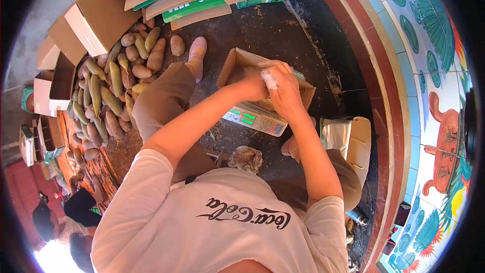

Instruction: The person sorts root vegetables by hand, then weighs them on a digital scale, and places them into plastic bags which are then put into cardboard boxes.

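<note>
Both my hands come together above an open cardboard box (307,93). My left hand (256,87) has its fingers curled and partly blurred; what they hold, if anything, is hidden. Against my right hand (285,88) shows a small white, crumpled thing (270,78), like thin plastic or paper, near the thumb. The right fingers bend inward around it. Under the box stands a digital scale (260,121) with lit green displays and a keypad. The contents of the box are mostly covered by my hands.
A heap of long tubers (113,78) covers the floor at left. Flattened green cartons (197,7) are stacked at the back, with open cardboard boxes (96,17) beside the heap. Clear plastic bags (336,136) lie at right, near a raised tiled edge (389,121).
</note>
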### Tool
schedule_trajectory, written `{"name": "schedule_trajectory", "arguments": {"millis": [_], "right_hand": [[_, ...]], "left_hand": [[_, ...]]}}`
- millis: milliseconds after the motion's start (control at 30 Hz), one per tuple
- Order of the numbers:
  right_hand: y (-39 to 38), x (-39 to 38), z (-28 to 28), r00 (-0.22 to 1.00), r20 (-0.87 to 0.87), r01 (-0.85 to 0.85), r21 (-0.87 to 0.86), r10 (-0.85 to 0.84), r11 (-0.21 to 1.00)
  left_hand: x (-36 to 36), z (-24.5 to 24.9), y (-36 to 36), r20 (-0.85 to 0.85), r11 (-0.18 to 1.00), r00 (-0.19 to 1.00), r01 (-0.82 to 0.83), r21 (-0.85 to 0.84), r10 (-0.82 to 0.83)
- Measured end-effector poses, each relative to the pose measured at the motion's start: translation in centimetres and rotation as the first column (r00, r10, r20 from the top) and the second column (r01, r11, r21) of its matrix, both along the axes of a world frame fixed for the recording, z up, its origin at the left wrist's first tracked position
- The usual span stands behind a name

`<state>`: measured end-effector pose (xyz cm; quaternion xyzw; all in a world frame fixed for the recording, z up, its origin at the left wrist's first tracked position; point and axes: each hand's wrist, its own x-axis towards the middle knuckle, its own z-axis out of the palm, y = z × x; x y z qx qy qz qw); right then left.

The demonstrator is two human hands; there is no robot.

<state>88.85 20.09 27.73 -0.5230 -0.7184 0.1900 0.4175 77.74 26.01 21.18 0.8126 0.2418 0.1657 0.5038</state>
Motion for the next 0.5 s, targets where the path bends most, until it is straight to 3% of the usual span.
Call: {"name": "schedule_trajectory", "arguments": {"millis": [33, 133, 200, 267, 333, 400, 433, 467, 500], "right_hand": [[0.4, 0.0, -0.1, 0.995, 0.097, 0.0, 0.046, -0.004, 0.999], [1.2, -0.6, 0.1, 0.93, 0.367, 0.04, -0.168, 0.025, 0.985], [1.2, -1.2, 1.1, 0.925, 0.373, -0.004, -0.184, 0.073, 0.983], [1.2, -1.1, 1.6, 0.94, 0.335, -0.016, -0.143, 0.064, 0.99], [1.1, 0.6, 1.6, 0.968, 0.252, 0.013, -0.048, 0.0, 0.999], [0.6, 2.9, 1.0, 0.988, 0.128, 0.111, -0.22, -0.084, 0.969], [0.1, 3.8, 0.5, 0.988, 0.068, 0.15, -0.314, -0.136, 0.938], [-0.3, 4.3, -0.2, 0.988, 0.03, 0.154, -0.315, -0.152, 0.936], [-0.7, 4.8, -0.9, 0.986, -0.008, 0.157, -0.316, -0.168, 0.936]], "left_hand": [[-0.1, 0.1, -0.3, -0.097, 0.997, 0.995, 0.045, 0.069, -0.038], [-1.3, 0.5, -0.8, -0.04, 0.98, 0.979, 0.2, -0.018, -0.201], [-1.6, -1.3, -0.4, 0.039, 0.976, 0.994, 0.088, 0.2, -0.097], [-2.2, -1.6, 0.6, 0.078, 0.978, 0.994, 0.057, 0.199, -0.074], [-3.0, -1.4, 1.8, 0.076, 0.993, 0.99, 0.121, -0.018, -0.119], [-2.2, 1.8, 2.0, -0.092, 0.922, 0.994, 0.018, -0.386, -0.058], [-2.0, 2.6, 1.9, -0.183, 0.833, 0.982, -0.057, -0.55, -0.054], [-2.2, 2.2, 2.1, -0.207, 0.862, 0.977, -0.054, -0.504, -0.06], [-2.2, 2.0, 2.2, -0.129, 0.818, 0.991, -0.041, -0.573, -0.041]]}}
